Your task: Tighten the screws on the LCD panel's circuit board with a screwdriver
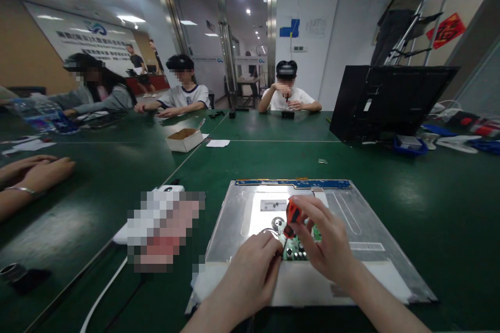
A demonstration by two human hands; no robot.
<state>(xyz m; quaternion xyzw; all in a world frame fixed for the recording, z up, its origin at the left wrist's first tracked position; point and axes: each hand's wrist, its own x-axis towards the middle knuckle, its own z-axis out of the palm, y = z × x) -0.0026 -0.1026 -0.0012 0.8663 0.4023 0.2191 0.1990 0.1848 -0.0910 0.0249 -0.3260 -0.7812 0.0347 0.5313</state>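
At lower centre, the right hand (330,237) is gripping the screwdriver (292,213), which is slanting down-left toward the board (289,254); the left hand (254,263) is lying nearer its tip, but whether its fingers are holding anything, I cannot tell.

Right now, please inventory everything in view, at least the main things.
Table: 1, green, centre
Metal-backed panel: 1, silver, on table
Strip board: 1, blue, panel's far edge
Circuit board: 1, green, on panel
Screwdriver: 1, orange-black, over circuit board
Blurred item: 1, white, left of panel
Box: 1, white, left of centre
Monitor: 1, black, right
Bottles: uncounted, clear, far left
Seated people: 3, pale tops, far side
Glass doors: 2, silver-framed, background
Neighbour's hands: 2, bare, left
Left hand: 1, bare, at circuit board
Right hand: 1, bare, around screwdriver
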